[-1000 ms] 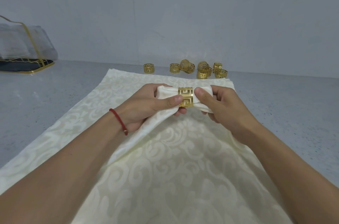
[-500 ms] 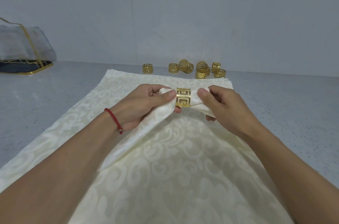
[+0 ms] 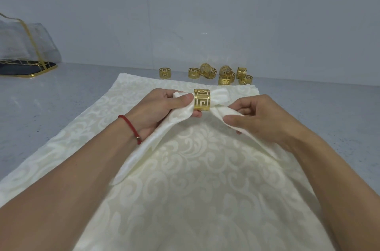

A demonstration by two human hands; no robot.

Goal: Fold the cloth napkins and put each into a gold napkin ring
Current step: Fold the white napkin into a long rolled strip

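Observation:
A folded cream napkin [image 3: 176,121] passes through a gold napkin ring [image 3: 202,99] held above the table. My left hand [image 3: 162,110] grips the napkin just left of the ring, thumb against the ring's edge. My right hand [image 3: 261,119] pinches the napkin's end to the right of the ring, a short way from it. The napkin's long left tail droops toward my left forearm. A larger cream patterned cloth [image 3: 185,189] lies flat under both hands.
Several loose gold rings [image 3: 224,74] stand in a row at the back by the wall, one apart [image 3: 165,73] to the left. A clear bag with gold trim on a dark tray [image 3: 24,59] sits far left. Grey tabletop [image 3: 318,117] lies on both sides.
My right hand has slid away from the ring to the right along the napkin, drawing more cloth out. The ring and my left hand stayed about where they were.

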